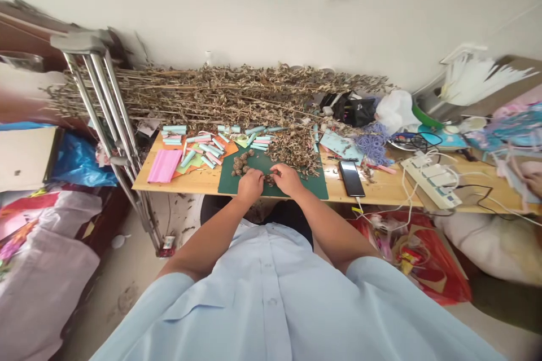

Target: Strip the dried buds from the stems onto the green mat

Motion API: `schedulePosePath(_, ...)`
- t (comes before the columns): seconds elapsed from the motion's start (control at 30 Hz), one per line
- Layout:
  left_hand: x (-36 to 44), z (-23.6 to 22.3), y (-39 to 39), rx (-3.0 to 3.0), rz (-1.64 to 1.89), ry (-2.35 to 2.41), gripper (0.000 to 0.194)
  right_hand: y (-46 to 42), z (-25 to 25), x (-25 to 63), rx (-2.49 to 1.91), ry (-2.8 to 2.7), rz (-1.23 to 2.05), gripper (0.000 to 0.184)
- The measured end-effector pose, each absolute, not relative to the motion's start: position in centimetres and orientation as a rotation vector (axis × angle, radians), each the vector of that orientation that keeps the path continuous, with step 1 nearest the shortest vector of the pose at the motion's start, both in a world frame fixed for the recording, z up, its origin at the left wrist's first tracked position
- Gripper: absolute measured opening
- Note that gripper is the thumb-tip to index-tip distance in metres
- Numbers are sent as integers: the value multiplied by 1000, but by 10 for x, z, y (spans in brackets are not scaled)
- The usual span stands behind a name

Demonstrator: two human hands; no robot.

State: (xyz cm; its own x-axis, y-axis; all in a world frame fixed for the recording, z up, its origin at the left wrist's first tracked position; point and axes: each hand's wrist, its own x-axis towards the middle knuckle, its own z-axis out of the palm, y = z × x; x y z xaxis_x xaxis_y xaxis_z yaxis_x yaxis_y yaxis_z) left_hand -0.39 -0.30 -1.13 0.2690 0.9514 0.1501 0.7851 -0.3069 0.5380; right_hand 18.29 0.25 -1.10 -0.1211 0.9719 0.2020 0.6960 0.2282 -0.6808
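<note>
The left hand (250, 186) and right hand (288, 179) are working over a green cutting mat (313, 186); their fingers (276, 171) are clamping a dried brown seed cluster (269, 179), which is sitting just beside a small heap of pods (241, 164) on the counter (199, 180).

Small dried pods (269, 180) hidden by fingers (280, 171), blurred wooden furniture (25, 28), pink cloth (531, 175) cut off at right

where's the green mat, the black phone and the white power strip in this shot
green mat (313, 185), head view, point on its bare right end
black phone (351, 178), head view, point on its dark screen
white power strip (431, 183), head view, point on its top face among the sockets
</note>
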Motion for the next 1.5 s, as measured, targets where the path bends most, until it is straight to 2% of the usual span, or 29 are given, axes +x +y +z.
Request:
schedulePosePath(0.1, -7, -17, -2, 2150, 735, 1527, 18, 2, -8, 187, -1519, -1882, 579, 18)
schedulePosePath(0.2, -11, -22, -1, 2096, 846, 1441, 23, 4, -2, 194, -1524, -1864, 547, 23)
schedulePosePath(0.33, -15, -25, 0, 1980, 930, 1394, 28, 25, 10, 211, -1646, -1784, 324, 26)
schedulePosePath(0.47, -15, -23, 0, 1894, 930, 1385, 26, 64, 20, 226, -1685, -1959, 111, 27)
schedulePosePath(0.7, -15, -18, -3, 1926, 958, 1363, 22, 116, 22, 231, -1991, -2100, 351, 42)
schedulePosePath(0.97, -16, -15, -5, 1960, 951, 1346, 22, 90, 20, 239, -1821, -2212, 238, 34)
schedulePosePath(1.13, -15, -15, -5, 1970, 930, 1347, 21, 70, 21, 249, -1721, -2150, 239, 24)
schedulePosePath(1.33, -15, -15, -5, 1975, 938, 1338, 21, 92, 26, 247, -1883, -1917, 188, 36)
schedulePosePath(1.5, -14, -15, -5, 1981, 957, 1342, 21, 118, 18, 237, -2039, -1819, 295, 41)
